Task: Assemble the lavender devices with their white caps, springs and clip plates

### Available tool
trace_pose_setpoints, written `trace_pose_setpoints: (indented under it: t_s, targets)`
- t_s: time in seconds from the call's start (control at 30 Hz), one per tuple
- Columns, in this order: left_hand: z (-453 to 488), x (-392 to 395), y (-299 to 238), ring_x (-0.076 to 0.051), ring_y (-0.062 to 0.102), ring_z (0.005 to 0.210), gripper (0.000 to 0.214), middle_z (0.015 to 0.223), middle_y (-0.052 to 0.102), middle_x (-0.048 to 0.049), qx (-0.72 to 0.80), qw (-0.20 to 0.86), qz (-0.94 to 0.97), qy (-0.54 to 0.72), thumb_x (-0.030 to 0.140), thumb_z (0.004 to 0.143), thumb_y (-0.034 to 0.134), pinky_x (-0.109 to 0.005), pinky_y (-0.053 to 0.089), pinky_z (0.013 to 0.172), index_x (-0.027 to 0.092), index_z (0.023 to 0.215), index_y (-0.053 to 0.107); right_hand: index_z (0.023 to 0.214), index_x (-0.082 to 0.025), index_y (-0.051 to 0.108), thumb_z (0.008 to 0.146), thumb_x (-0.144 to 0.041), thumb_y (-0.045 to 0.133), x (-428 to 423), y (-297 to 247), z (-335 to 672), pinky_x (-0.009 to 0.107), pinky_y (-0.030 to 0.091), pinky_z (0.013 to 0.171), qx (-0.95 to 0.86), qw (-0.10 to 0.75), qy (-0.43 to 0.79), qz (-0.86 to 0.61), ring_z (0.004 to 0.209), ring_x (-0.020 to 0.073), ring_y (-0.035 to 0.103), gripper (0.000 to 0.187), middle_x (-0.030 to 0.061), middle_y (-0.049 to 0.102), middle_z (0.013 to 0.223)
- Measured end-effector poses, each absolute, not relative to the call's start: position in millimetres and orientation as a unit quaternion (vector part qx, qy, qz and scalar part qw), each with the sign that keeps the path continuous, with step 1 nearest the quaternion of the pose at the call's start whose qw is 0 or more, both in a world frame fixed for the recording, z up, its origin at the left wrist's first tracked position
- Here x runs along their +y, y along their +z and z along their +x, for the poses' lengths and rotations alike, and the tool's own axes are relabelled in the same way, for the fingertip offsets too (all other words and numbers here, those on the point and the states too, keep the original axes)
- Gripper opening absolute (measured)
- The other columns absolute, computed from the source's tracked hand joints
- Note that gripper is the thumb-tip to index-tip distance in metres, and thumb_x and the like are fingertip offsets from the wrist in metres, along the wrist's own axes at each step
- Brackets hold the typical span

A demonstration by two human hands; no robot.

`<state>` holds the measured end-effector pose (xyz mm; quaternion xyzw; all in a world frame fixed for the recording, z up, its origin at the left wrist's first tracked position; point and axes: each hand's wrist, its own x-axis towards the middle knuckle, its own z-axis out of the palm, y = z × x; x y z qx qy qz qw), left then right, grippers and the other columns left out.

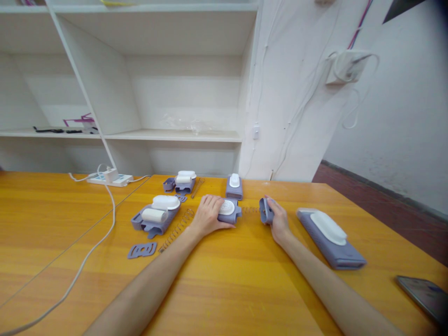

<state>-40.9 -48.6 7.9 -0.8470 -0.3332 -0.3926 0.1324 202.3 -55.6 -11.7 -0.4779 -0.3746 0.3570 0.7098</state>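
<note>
Orange wooden table (224, 289), white shelf unit (182, 135) behind it. Long purple unit (346, 254) with white top lies flat at the right, near the right wrist. Opened unit with white roller (156, 215) sits left of centre. Left hand (209, 215), grip closed over a purple housing (229, 211) at mid-table. Right hand (279, 219), grip pinching a small purple end piece (265, 211). Thin spring (250, 210) stretches between housing and end piece. Flat purple plate (142, 250) lies loose nearby.
</note>
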Motion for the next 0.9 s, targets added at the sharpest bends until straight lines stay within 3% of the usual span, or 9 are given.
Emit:
trace_pose_setpoints:
  t_s: [0.13, 0.23, 0.43, 0.7, 0.9]
  targets:
    - [-37, -50, 6, -0.028, 0.052, 0.096, 0.071, 0.101, 0.058, -0.0140, -0.320, 0.146, -0.863, -0.364, 0.071, 0.058, 0.058, -0.044, 0.037, 0.086, 0.015, 0.102, 0.052, 0.109, -0.020, 0.062, 0.074, -0.048, 0.059, -60, -12, 193, 0.031, 0.043, 0.081, -0.451, 0.667, 0.336, -0.490, 0.096, 0.0204, 0.056, 0.045, 0.0040, 0.064, 0.106]
    - [-34, -51, 5, -0.028, 0.053, 0.095, 0.069, 0.099, 0.058, -0.0139, -0.332, 0.147, -0.863, -0.351, 0.070, 0.059, 0.057, -0.043, 0.038, 0.084, 0.016, 0.102, 0.052, 0.107, -0.019, 0.062, 0.075, -0.049, 0.057, -67, -8, 179, 0.035, 0.040, 0.088, -0.500, 0.642, 0.314, -0.490, 0.099, 0.0225, 0.054, 0.044, 0.0055, 0.063, 0.107]
    - [-30, -51, 3, -0.029, 0.053, 0.095, 0.069, 0.100, 0.058, -0.0144, -0.350, 0.147, -0.847, -0.372, 0.068, 0.061, 0.058, -0.042, 0.038, 0.082, 0.015, 0.105, 0.051, 0.106, -0.019, 0.058, 0.064, -0.045, 0.069, -75, -5, 160, 0.034, 0.042, 0.083, -0.518, 0.607, 0.345, -0.494, 0.087, 0.0201, 0.057, 0.051, 0.0029, 0.064, 0.094]
    - [-29, -53, 3, -0.028, 0.052, 0.094, 0.066, 0.099, 0.058, -0.0141, -0.341, 0.156, -0.855, -0.358, 0.066, 0.065, 0.057, -0.042, 0.038, 0.082, 0.014, 0.104, 0.051, 0.092, -0.020, 0.055, 0.066, -0.048, 0.068, -70, -15, 152, 0.029, 0.042, 0.076, -0.482, 0.612, 0.346, -0.522, 0.077, 0.0166, 0.055, 0.040, -0.0022, 0.060, 0.080]
    - [-30, -54, 3, -0.028, 0.053, 0.094, 0.066, 0.098, 0.058, -0.0137, -0.338, 0.156, -0.851, -0.370, 0.068, 0.063, 0.057, -0.042, 0.038, 0.083, 0.016, 0.103, 0.051, 0.087, -0.018, 0.058, 0.066, -0.050, 0.067, -67, -15, 160, 0.028, 0.044, 0.071, -0.463, 0.612, 0.409, -0.493, 0.075, 0.0167, 0.056, 0.039, -0.0001, 0.063, 0.080]
